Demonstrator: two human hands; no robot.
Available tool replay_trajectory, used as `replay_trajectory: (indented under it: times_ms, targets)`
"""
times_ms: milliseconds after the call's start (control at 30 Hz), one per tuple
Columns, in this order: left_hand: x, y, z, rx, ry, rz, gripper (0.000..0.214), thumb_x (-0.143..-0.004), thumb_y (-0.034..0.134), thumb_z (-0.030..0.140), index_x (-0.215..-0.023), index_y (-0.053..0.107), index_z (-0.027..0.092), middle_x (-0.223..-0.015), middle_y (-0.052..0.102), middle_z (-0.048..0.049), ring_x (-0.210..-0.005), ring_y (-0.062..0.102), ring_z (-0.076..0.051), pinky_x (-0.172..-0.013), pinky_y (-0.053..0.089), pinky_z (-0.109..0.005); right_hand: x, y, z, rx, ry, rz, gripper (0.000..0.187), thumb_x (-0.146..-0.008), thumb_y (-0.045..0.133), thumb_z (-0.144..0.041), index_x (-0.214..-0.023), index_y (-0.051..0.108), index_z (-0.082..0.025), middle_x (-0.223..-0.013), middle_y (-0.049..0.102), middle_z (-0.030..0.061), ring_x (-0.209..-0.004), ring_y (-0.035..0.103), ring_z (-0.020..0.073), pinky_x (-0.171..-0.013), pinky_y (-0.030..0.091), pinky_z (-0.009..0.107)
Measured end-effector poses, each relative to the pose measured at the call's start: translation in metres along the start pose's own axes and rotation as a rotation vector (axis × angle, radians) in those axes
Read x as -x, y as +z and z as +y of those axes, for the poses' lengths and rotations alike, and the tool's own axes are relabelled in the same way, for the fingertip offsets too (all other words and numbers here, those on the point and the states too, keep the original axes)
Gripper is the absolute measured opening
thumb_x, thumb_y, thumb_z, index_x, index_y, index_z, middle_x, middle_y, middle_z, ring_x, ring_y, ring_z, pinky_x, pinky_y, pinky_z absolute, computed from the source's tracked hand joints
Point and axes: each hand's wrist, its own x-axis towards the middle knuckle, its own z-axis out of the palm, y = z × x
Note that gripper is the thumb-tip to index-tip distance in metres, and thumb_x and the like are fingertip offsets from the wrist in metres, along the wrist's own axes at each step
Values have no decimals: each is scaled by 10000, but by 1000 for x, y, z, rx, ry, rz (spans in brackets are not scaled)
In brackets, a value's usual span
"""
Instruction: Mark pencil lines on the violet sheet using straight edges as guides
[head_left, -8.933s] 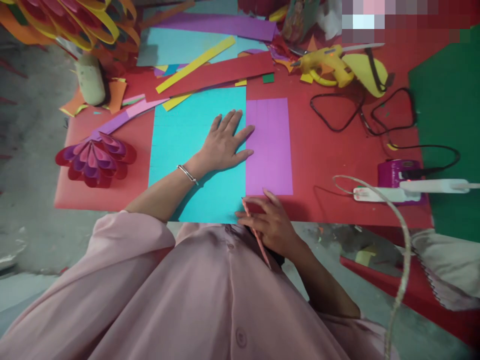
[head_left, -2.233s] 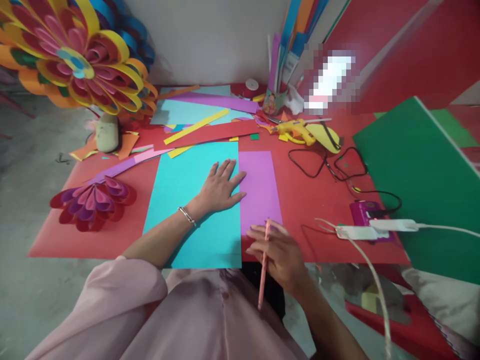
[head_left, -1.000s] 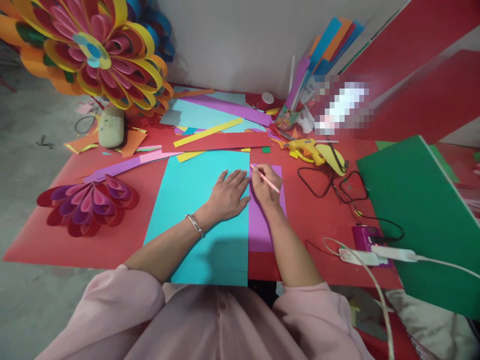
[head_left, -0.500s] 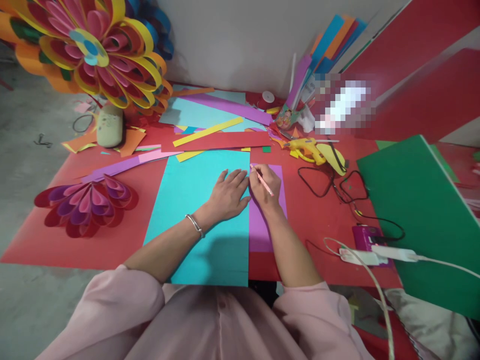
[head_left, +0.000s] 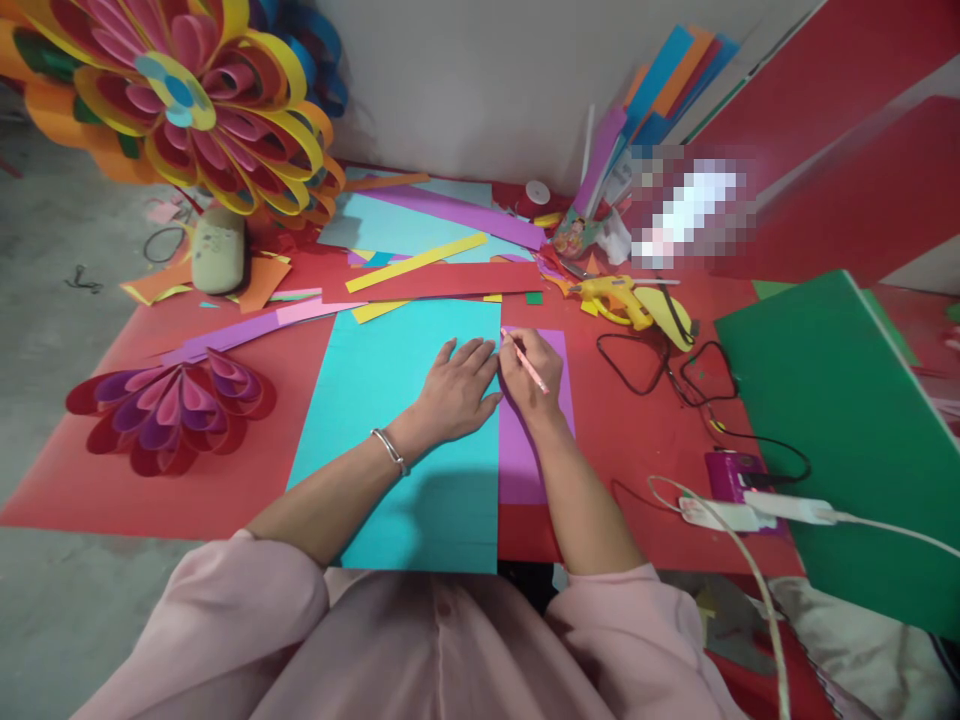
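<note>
A turquoise paper sheet [head_left: 405,340] lies in front of me, its right part over a purple sheet [head_left: 521,460]. My left hand [head_left: 460,388] rests flat on the turquoise sheet near its right edge, fingers stretched out. In my right hand [head_left: 534,370] I grip a pink pencil [head_left: 531,362], its tip by the upper right corner of the turquoise sheet. The side of this hand lies on the purple sheet, right beside the turquoise edge. Just beyond the turquoise sheet are a red paper strip [head_left: 450,283] and a yellow strip [head_left: 416,263].
A half flower of paper loops [head_left: 176,410] lies at left, below a large paper flower [head_left: 180,95]. To the right are a yellow glue gun [head_left: 615,300], black cable, a purple power block [head_left: 731,475] with white plugs, and a green board [head_left: 840,440] over the table's edge.
</note>
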Motion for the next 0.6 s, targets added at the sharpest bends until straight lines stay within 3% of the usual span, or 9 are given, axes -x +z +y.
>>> replay_trajectory:
  times_ms: [600]
  targets:
    - [-6,-5,0,-12,3,-28,534,-1067,469,444,-1499,572,148,-1647,488,-152,-1503,459,-350,-1246,323,-595,0,-1,-2,-3,52,35,279,-1035,508,-425,-858,633,-250,-794,746,43,-758,703,205,-734,528,312]
